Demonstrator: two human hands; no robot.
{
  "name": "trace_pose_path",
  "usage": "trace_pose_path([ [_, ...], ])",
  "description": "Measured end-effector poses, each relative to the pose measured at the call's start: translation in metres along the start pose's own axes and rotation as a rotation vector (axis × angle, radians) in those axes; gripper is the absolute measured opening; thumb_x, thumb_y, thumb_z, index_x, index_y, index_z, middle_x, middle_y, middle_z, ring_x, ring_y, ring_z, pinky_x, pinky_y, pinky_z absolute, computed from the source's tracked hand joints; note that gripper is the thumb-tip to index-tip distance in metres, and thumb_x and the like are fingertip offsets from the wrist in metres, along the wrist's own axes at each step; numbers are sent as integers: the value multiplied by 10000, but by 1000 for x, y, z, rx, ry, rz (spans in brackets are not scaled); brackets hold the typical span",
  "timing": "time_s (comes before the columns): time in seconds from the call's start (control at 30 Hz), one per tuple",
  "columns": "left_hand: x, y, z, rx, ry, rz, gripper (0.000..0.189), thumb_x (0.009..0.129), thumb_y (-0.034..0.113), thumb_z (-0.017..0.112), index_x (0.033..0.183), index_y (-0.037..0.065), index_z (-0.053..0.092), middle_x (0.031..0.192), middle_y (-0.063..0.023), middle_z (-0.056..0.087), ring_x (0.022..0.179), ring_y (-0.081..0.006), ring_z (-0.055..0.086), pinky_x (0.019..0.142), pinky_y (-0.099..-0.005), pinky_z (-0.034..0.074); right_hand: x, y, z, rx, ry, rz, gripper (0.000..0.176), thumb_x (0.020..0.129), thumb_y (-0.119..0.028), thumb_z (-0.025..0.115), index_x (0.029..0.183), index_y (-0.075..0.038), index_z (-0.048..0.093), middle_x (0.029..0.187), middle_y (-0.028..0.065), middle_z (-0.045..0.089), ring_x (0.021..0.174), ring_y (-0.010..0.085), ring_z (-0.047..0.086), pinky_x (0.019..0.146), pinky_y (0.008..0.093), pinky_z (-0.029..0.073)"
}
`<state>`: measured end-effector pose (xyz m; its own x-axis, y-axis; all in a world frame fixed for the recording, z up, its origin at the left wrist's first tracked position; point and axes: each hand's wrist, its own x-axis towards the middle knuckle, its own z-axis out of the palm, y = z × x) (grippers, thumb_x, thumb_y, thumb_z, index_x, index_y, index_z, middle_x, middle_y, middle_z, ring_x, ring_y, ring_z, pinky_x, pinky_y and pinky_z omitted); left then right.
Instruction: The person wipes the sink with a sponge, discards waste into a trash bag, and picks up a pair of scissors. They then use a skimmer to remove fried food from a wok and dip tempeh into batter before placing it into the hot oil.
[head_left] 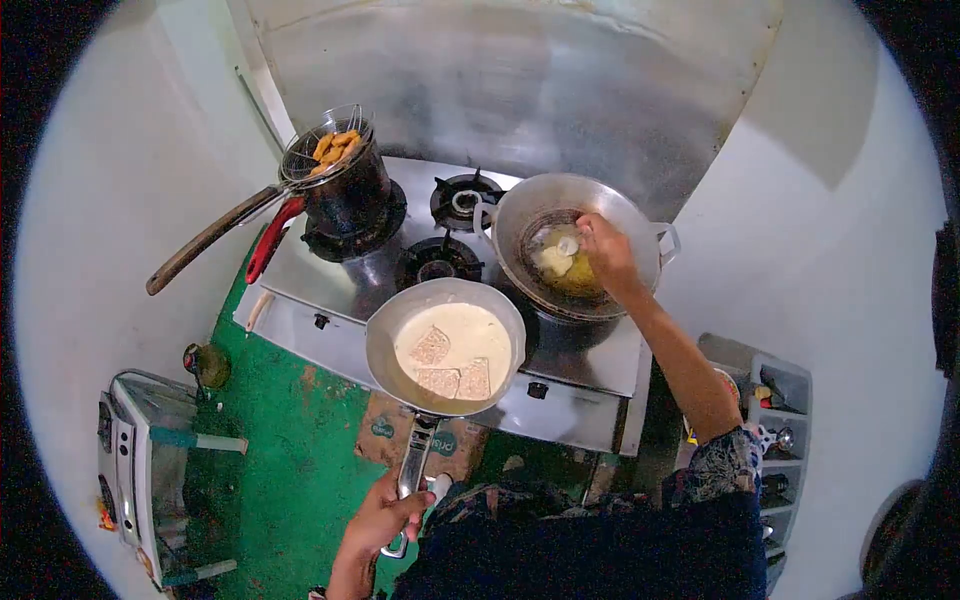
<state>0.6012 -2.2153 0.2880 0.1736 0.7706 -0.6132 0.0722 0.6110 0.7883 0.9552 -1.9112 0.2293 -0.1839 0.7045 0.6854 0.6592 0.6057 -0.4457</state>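
Note:
Near the front edge of the stove, a saucepan (383, 340) holds pale batter (462, 330) with several flat speckled pieces (431, 346) in it. My left hand (392, 510) is wrapped round its metal handle (414, 460). At the right a wok (530, 195) of oil sits on a burner. Over the oil, my right hand (604, 245) has its fingers pinched together; whether something is between them I cannot make out. Just below and left of those fingers, a pale battered piece (554, 262) lies in the bubbling oil.
On the stove's (330, 265) back left, a dark pot (350, 200) carries a wire strainer (300, 158) of browned pieces (336, 148). Its long handle (215, 240) and a red handle (272, 240) jut out left. A white appliance (125, 480) stands lower left, a grey rack (785, 440) right.

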Motion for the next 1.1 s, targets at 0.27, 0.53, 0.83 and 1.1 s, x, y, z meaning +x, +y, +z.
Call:
trace_pose_path([
  [0.27, 0, -3, -5, -27, -36, -10, 174, 774, 66, 591, 892, 37, 466, 549, -5, 464, 397, -102, 451, 368, -236, 363, -1, -1, 4, -49, -7, -54, 248, 924, -250, 418, 933, -25, 522, 756, 105, 534, 644, 198, 533, 635, 328, 437],
  [0.53, -1, 1, -5, -22, -12, -13, 135, 770, 89, 614, 835, 74, 497, 526, 6, 469, 379, -94, 449, 344, -224, 362, -4, 12, 5, -41, 10, -95, 263, 937, -259, 404, 976, -28, 525, 805, 104, 583, 686, 186, 582, 661, 303, 462],
  [0.83, -2, -5, -5, -35, -10, 13, 140, 772, 82, 616, 822, 76, 486, 522, 13, 467, 382, -89, 449, 342, -223, 355, 12, 2, -20, 109, 111, 566, 198, 921, -200, 426, 933, -12, 486, 759, 130, 596, 642, 243, 625, 605, 364, 508],
  [1.1, -5, -5, -3, -38, -4, 15, 146, 781, 85, 612, 847, 71, 483, 528, 9, 469, 387, -94, 450, 353, -233, 373, 1, 36, -37, 685, 381, 758, 136, 884, -69, 419, 967, 34, 450, 816, 179, 586, 653, 267, 624, 581, 332, 553],
])
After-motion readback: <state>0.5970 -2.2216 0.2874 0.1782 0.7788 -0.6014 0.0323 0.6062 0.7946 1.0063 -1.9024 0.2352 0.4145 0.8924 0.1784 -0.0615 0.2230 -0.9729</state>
